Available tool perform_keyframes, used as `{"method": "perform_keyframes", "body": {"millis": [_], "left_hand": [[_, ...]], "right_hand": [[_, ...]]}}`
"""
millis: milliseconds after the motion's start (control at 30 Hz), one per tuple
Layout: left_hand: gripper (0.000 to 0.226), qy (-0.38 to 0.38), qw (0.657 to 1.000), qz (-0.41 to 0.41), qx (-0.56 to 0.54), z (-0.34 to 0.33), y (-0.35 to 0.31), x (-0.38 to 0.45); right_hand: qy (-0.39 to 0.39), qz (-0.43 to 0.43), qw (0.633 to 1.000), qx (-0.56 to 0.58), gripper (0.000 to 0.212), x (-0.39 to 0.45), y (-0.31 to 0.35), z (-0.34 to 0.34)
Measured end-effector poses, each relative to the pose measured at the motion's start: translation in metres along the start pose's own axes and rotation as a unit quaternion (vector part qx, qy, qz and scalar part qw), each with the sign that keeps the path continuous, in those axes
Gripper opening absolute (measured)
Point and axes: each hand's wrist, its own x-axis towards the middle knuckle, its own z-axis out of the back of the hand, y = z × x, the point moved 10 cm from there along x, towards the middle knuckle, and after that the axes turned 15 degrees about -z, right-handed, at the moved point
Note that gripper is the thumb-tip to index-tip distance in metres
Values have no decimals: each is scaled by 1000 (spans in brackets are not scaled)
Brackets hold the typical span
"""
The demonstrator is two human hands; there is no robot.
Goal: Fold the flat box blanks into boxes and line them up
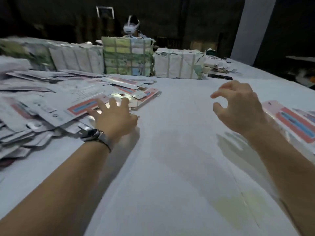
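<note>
Pale surface (170, 167): my left hand (115, 116), fingers spread, rests on the heap of flat white-and-red card box blanks (51, 103); right hand (238, 108) beside it, loosely curled, empty. Peel one blank only.

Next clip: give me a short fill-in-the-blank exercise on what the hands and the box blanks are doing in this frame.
1. The left hand reaches with spread fingers onto the pile of flat box blanks, and its wrist wears a ____.
2. The right hand hovers over the white table with loosely curled fingers, holding ____.
3. The box with the red and blue print lies at the ____ edge of the view.
4. Paper-wrapped bundles stand in a row at the ____ side of the table.

Missing words: watch; nothing; right; far
</note>
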Motion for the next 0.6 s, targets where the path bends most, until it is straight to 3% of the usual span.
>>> {"method": "perform_keyframes", "body": {"millis": [100,167,333,433,600], "left_hand": [[65,48,995,85,31,-10,43,-5],[65,60,993,87,58,-9,49,-6],[60,-9,997,-26,73,2,2,-1],[45,-27,993,-82,82,7,-20,-3],[33,-69,986,-131,82,26,-42,-10]], "right_hand": [[33,33,999,25,19,-9,13,-14],[34,46,998,38,17,-12,17,-15],[33,59,996,55,16,-16,23,-18],[34,76,994,64,15,-20,29,-18],[49,112,988,92,15,-35,49,-23]]}}
